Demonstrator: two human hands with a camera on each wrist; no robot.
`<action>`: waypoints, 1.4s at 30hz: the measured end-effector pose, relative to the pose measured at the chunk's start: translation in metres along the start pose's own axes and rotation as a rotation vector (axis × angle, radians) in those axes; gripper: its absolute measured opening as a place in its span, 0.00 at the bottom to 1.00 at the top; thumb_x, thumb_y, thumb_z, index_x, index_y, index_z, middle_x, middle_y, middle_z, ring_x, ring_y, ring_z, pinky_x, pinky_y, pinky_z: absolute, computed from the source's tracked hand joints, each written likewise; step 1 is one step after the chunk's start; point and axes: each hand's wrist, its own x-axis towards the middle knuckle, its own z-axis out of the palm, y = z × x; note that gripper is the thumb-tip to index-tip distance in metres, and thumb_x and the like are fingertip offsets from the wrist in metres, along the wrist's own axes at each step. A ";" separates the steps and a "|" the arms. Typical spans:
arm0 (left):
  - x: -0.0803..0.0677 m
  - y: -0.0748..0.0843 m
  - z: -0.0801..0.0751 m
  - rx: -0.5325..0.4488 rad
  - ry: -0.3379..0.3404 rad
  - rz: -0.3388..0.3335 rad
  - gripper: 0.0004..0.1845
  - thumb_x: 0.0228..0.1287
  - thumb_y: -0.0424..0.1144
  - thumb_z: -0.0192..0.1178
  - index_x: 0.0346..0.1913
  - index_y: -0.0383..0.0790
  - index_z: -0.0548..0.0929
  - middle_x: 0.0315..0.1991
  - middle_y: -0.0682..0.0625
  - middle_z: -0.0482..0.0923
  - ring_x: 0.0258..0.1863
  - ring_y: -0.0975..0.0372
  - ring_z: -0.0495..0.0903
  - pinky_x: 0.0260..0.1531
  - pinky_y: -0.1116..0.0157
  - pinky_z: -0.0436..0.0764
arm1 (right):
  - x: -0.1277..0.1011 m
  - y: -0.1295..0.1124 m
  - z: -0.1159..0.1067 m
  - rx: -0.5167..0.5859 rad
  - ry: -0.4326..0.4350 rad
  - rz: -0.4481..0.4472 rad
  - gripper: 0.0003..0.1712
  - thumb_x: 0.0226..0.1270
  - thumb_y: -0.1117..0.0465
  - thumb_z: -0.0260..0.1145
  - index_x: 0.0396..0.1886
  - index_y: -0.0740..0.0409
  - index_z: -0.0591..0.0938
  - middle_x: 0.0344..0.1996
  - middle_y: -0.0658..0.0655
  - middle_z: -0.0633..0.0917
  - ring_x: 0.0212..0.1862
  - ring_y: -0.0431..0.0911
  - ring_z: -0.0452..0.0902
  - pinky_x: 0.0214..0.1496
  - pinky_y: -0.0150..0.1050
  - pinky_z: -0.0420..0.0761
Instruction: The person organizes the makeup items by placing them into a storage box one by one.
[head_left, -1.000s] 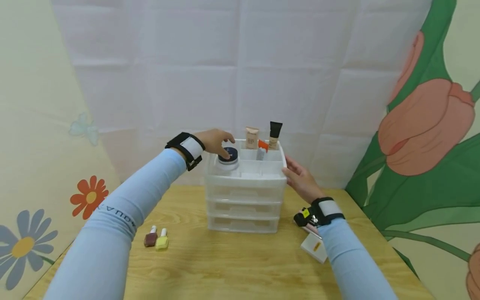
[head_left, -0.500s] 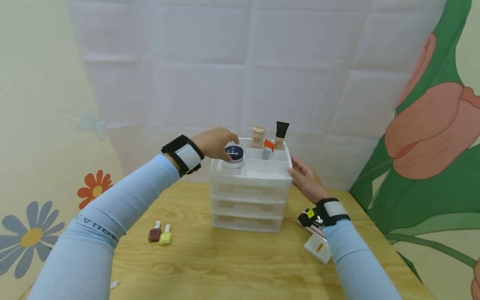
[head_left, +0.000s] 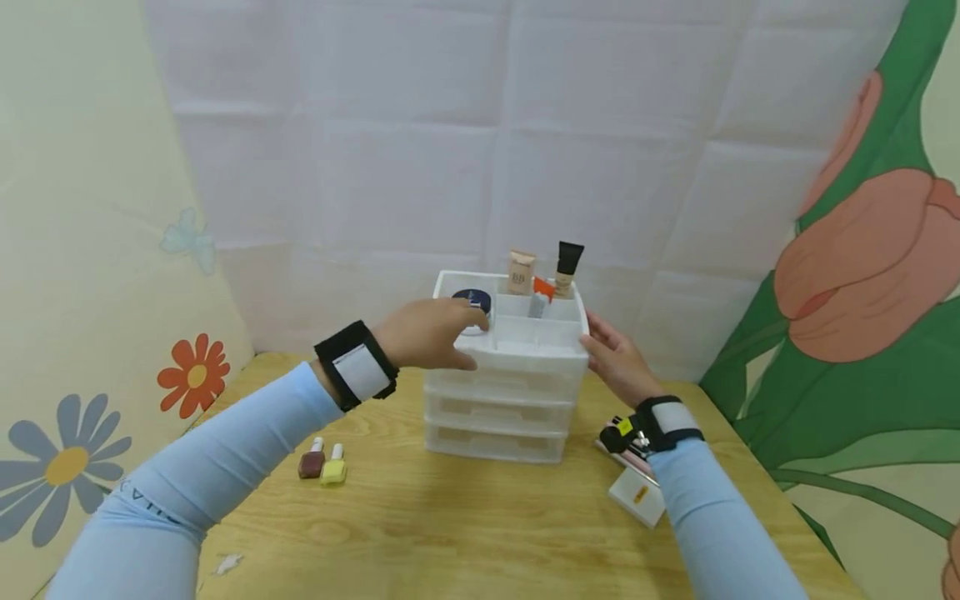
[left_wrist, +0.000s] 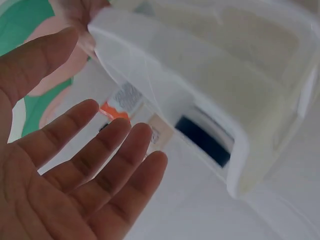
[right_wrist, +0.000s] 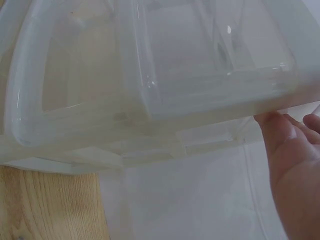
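Note:
A white drawer organizer (head_left: pixel 504 362) with translucent drawers stands on the wooden table. Its left top compartment holds a round jar with a dark blue lid (head_left: pixel 474 297). My left hand (head_left: pixel 431 333) is in front of that compartment, fingers spread and holding nothing, overlapping the jar in the head view. In the left wrist view the jar's dark lid (left_wrist: pixel 204 141) shows beyond the fingertips. My right hand (head_left: pixel 621 363) rests its thumb and fingers against the organizer's right side near the top rim. A beige BB tube (head_left: pixel 521 272), a black-capped tube (head_left: pixel 568 260) and an orange-ended tube (head_left: pixel 541 297) stand in other compartments.
Dark red nail polish (head_left: pixel 311 463) and yellow nail polish (head_left: pixel 333 469) stand left on the table. A white box (head_left: pixel 637 496) lies under the right wrist, beside some slim pink items. A white scrap (head_left: pixel 227 564) lies near the front left.
My left hand has let go of the jar, leaving it in the left compartment, and has drawn back toward the front. The right hand stays at the organizer's side.

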 end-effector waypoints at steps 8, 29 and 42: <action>-0.011 0.027 0.033 0.112 0.211 0.143 0.24 0.46 0.50 0.66 0.46 0.45 0.76 0.38 0.52 0.74 0.34 0.64 0.73 0.30 0.69 0.75 | -0.005 -0.004 -0.003 0.007 0.002 0.006 0.34 0.68 0.58 0.49 0.69 0.53 0.47 0.67 0.58 0.50 0.63 0.52 0.53 0.54 0.37 0.68; 0.010 0.031 0.124 0.507 0.655 0.335 0.15 0.63 0.34 0.38 0.39 0.42 0.77 0.37 0.48 0.74 0.38 0.57 0.72 0.40 0.63 0.72 | -0.008 -0.001 -0.005 0.047 0.000 -0.013 0.33 0.67 0.59 0.50 0.68 0.54 0.48 0.67 0.58 0.51 0.62 0.51 0.55 0.52 0.35 0.70; 0.026 0.020 0.138 0.602 0.688 0.371 0.14 0.61 0.32 0.40 0.41 0.42 0.77 0.39 0.48 0.73 0.39 0.57 0.72 0.36 0.64 0.72 | -0.009 -0.002 -0.004 0.055 -0.007 -0.015 0.34 0.67 0.60 0.50 0.68 0.55 0.47 0.67 0.59 0.50 0.63 0.51 0.55 0.54 0.36 0.68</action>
